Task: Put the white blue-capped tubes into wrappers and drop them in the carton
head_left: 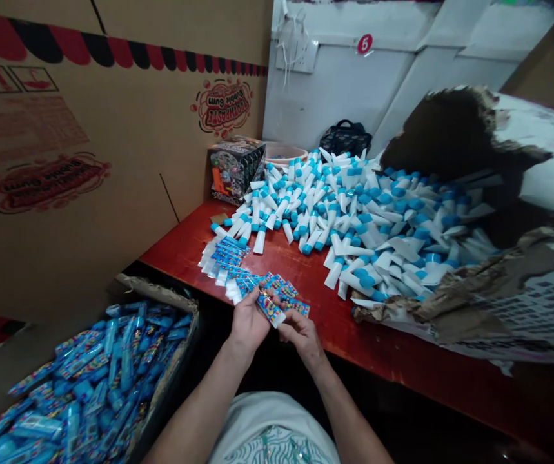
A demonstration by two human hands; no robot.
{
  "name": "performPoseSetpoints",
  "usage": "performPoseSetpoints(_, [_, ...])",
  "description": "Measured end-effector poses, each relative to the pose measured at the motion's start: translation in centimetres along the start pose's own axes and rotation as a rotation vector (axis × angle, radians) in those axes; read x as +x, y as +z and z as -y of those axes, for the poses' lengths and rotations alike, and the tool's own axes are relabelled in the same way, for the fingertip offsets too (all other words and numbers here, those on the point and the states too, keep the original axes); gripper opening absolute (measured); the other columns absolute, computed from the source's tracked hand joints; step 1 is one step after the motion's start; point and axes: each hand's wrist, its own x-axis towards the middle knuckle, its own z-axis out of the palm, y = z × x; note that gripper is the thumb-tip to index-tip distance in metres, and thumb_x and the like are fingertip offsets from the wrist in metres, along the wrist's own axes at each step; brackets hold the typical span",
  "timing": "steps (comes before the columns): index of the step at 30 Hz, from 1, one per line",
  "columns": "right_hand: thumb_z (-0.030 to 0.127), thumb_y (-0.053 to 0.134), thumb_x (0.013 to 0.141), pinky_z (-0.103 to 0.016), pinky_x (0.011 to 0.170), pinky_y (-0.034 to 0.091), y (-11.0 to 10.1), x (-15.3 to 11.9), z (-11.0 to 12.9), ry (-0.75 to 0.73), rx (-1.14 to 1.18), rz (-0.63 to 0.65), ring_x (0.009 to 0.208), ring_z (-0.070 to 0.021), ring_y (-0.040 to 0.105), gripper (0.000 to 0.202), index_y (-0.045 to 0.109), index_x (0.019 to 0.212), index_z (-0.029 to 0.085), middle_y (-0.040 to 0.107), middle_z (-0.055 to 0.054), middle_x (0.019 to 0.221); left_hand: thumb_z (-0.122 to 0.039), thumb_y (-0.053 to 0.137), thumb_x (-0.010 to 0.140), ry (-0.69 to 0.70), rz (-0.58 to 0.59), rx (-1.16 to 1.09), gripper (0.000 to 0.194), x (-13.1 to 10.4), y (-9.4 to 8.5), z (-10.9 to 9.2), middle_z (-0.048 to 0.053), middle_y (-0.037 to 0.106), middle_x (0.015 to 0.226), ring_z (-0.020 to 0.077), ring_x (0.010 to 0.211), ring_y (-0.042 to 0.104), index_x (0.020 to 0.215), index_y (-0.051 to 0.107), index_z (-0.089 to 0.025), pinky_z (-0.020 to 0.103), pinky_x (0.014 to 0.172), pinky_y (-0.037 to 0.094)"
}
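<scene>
Here in the fingers (297, 319), a wrapper (271, 308) of thin, glossy plastic! Just beyond them, more slick plastic sleeves (232, 250), on a smooth, shiny table (180, 245), wood by its look. Farther past the fingers, smooth plastic tubes (284, 205). Off to their right, a torn carton (513, 316), rough, ragged cardboard; far left, matt cardboard boxes (141, 116); and nearer than the fingers, a matt cloth shirt (267, 419)!

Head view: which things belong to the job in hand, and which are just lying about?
Likely part of the job:
printed piece in the left hand
printed wrappers on the table
blue-capped white tubes
printed tubes in the lower-left carton

Apparently just lying about:
dark bag
picture-covered box
pinkish basin
</scene>
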Motion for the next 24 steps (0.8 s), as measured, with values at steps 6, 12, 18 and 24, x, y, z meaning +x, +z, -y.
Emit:
performPoseSetpoints(6, [0.039, 0.063, 0.074, -0.022, 0.047, 0.036, 0.8, -0.1, -0.3, 0.005, -0.015, -0.063, 0.044, -0.0099, 0.046, 0.022, 0.055, 0.068, 0.020, 0.052, 0.005, 0.050, -0.021, 0.040, 0.091, -0.050, 0.023, -0.055, 0.020, -0.6, -0.2, 0.8, 0.003, 0.058, 0.070, 0.0152, 0.060, 0.057, 0.085, 0.058, -0.014, 0.040, 0.074, 0.052])
performPoseSetpoints(12, [0.040, 0.063, 0.074, -0.022, 0.045, 0.036, 2.2, -0.2, -0.9, 0.019, -0.027, -0.149, 0.042, -0.0098, 0.045, 0.024, 0.052, 0.066, 0.020, 0.049, 0.006, 0.050, -0.019, 0.042, 0.090, -0.018, 0.023, -0.053, 0.018, -0.8, -0.8, 0.9, 0.003, 0.058, 0.070, 0.0143, 0.057, 0.056, 0.087, 0.058, -0.014, 0.037, 0.070, 0.051])
performPoseSetpoints(18, [0.034, 0.052, 0.084, -0.025, 0.055, 0.041, 2.3, -0.1, 0.4, -0.116, -0.282, -0.042, 0.056, -0.0131, 0.052, 0.020, 0.056, 0.070, 0.020, 0.053, 0.002, 0.061, -0.019, 0.053, 0.084, 0.113, 0.010, 0.102, 0.011, -1.9, -1.3, -1.1, 0.001, 0.059, 0.070, 0.0143, 0.058, 0.057, 0.094, 0.058, -0.017, 0.032, 0.063, 0.049])
performPoseSetpoints(24, [0.028, 0.049, 0.090, -0.034, 0.079, 0.039, -2.3, -0.1, 0.8, -0.193, -1.045, -0.330, 0.093, -0.0234, 0.052, 0.022, 0.060, 0.106, 0.019, 0.058, -0.009, 0.101, -0.021, 0.067, 0.071, 0.675, -0.208, 0.505, 0.034, -4.2, -5.9, -10.3, -0.003, 0.060, 0.073, 0.0144, 0.065, 0.058, 0.101, 0.053, -0.023, 0.032, 0.068, 0.049])
